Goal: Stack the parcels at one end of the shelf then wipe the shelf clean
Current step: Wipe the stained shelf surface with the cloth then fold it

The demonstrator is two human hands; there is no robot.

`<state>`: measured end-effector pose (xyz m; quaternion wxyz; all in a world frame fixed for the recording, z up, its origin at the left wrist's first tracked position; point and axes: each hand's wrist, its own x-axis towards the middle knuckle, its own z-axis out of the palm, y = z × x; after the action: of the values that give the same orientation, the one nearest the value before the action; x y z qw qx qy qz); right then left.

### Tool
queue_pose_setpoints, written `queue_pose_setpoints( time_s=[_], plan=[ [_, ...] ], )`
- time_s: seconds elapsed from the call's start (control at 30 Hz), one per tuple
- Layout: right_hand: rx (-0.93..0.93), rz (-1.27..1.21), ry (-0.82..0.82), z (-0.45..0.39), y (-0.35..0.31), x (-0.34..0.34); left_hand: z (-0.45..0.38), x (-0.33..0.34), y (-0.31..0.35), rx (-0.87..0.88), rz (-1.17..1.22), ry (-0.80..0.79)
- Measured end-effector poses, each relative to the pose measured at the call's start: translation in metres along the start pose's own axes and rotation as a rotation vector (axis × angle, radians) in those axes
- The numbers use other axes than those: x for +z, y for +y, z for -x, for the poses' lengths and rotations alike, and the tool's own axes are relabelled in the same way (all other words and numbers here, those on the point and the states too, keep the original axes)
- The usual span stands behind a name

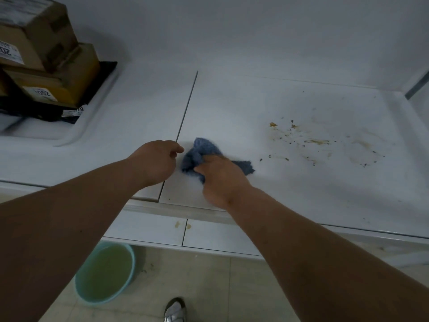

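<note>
Blue cloth (200,156) sits bunched on the white shelf (255,108), just right of the dark seam (185,112) that runs front to back across the surface. Right hand (220,180) is on the cloth w/ fingers curled into the wad, holding it pressed to the shelf. Left hand (154,162) is just left of the cloth, about on the seam, loosely curled w/ thumb and finger nearly pinched; holding nothing that I can see, not touching the cloth. Parcels (44,56) already stacked at the far left end, well away from the seam: brown cardboard boxes over dark flat mailers, so stacking looks done. Brown stains and dark specks (325,142) lie well right of the seam, not yet wiped. Teal bucket (104,273) w/ murky water on the floor, below and left of the seam. Cloth looks soft, limp, light, prob damp; it'll fold and slide under the palm, so best taken as a wad from the top w/ flat pressure, not by an edge. Dried marks will likely need firm repeated passes.
</note>
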<state>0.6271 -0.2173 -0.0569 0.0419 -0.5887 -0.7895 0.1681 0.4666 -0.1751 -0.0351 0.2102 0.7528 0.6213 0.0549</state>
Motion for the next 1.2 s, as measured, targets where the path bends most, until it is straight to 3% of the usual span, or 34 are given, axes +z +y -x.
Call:
queue_pose_setpoints(
  time_s=[0.23, 0.4, 0.5, 0.63, 0.8, 1.03, 1.2],
  plan=[
    [-0.216, 0.036, -0.138, 0.009, -0.022, 0.006, 0.005, -0.003, -0.008, -0.071, -0.005, 0.038],
    [-0.261, 0.067, -0.175, 0.028, -0.015, -0.003, 0.006, -0.002, 0.000, -0.050, -0.147, -0.096],
    [-0.227, 0.082, -0.144, 0.038, 0.000, -0.008, 0.004, 0.001, 0.013, -0.025, -0.212, -0.163],
    [-0.050, 0.018, -0.030, 0.040, 0.025, -0.012, 0.003, 0.014, 0.029, 0.064, -0.142, -0.050],
    [-0.060, 0.032, -0.032, 0.028, 0.015, 0.003, 0.002, 0.014, 0.035, 0.108, 0.025, 0.068],
    [-0.146, 0.036, -0.028, 0.055, 0.021, -0.006, 0.004, 0.015, 0.048, 0.090, -0.144, -0.140],
    [0.008, 0.040, -0.003, 0.067, 0.063, -0.020, 0.002, 0.035, 0.083, 0.254, -0.159, -0.143]
  ],
)
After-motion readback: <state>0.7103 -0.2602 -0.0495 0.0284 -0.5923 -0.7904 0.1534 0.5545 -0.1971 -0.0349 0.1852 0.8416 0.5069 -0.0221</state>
